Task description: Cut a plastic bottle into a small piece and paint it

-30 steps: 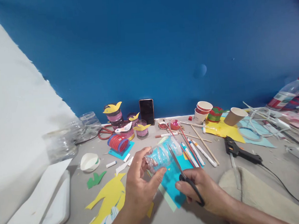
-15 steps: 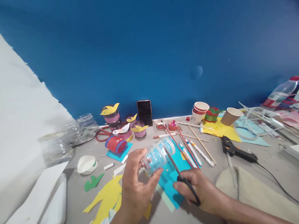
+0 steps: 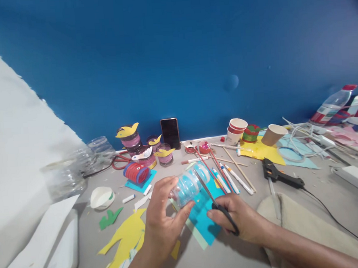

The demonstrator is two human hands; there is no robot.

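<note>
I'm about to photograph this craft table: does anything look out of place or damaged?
Two things stand out: white cables lie in a loose tangle right of the brown paper cup, and a round mark breaks the mostly plain blue wall; bump or dent, I can't tell.

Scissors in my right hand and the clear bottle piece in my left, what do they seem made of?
Scissors: grey blades with a dull sheen, probably metal; smooth black handles, likely plastic. Clear bottle piece: most likely plastic, glossy, judging by its see-through, ridged wall and bright highlights.
</note>
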